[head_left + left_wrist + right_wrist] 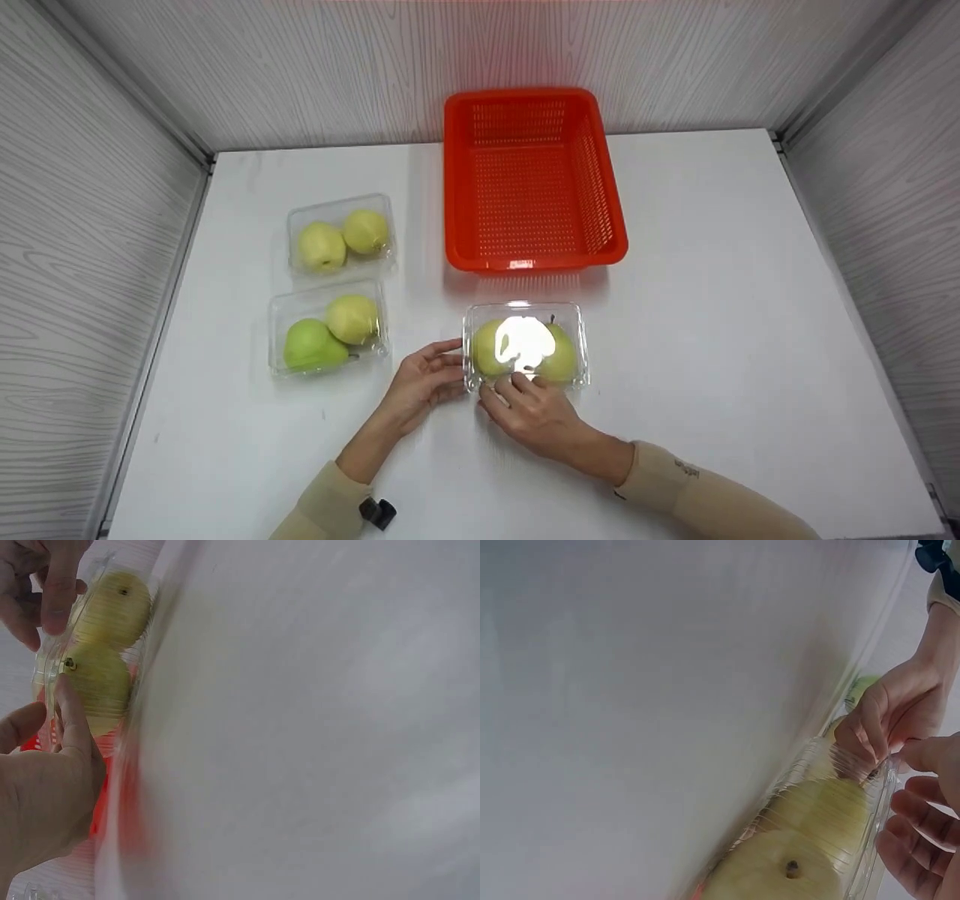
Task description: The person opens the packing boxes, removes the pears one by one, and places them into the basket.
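A clear plastic clamshell box [583,337] with a lid lies near the middle of the table and holds two yellow-green pears [559,356]. In the head view, my left hand [429,382] rests along the box's left side, its fingers fairly straight. The left wrist view shows its index finger against the box wall and its thumb apart from the box. My right hand [536,416] is at the near edge, with loosely bent fingers touching the lid's rim [874,847]. Glare covers part of the lid.
Behind the box stands a red perforated plastic basket [451,187]. To the left, one clear box [294,217] holds two yellowish pears [322,246], and another clear box [276,330] holds a green pear [311,345] and a yellowish one. Wood-patterned panels [337,75] enclose the table.
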A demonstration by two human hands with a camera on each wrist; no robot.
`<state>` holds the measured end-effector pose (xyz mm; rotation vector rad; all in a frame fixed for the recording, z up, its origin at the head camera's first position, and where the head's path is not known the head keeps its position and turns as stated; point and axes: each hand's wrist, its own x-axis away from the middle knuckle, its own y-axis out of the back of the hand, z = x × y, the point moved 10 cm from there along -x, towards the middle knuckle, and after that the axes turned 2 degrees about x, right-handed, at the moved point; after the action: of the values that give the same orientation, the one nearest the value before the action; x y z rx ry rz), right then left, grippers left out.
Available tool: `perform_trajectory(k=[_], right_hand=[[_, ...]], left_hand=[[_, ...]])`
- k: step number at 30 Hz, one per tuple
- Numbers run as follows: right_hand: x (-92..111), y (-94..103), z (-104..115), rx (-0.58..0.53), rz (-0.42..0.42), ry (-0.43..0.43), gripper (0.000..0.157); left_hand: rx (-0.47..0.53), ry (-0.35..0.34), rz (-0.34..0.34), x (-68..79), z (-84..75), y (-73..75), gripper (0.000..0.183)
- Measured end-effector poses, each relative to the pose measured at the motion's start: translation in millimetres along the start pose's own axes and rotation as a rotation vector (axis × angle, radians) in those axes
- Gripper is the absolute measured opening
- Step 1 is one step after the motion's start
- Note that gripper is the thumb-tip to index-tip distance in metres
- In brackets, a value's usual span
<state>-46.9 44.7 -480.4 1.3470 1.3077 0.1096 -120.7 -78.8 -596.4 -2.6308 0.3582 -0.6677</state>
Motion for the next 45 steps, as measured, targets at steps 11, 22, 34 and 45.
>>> perform_trajectory(k=[11,22,34,45], right_hand=[[-2,-3.0,6,0.051,0.006,0.029,0.02],[-3,-3.9,8,0.069,0.003,0.054,0.022],[-3,-5.9,15,0.13,0.007,0.107,0.042],[-7,-13.3,26,0.192,0.006,0.193,0.041]], left_hand=[[0.027,-0.001,0.028,2.2,1.7,-2.6,0.062],[0.026,0.002,0.048,1.6,8.7,-2.8,0.067],[0.014,0.003,0.029,0.6,10.0,-6.0,0.064],[0.014,-0.003,0.037,-0.1,11.1,-9.0,0.062]])
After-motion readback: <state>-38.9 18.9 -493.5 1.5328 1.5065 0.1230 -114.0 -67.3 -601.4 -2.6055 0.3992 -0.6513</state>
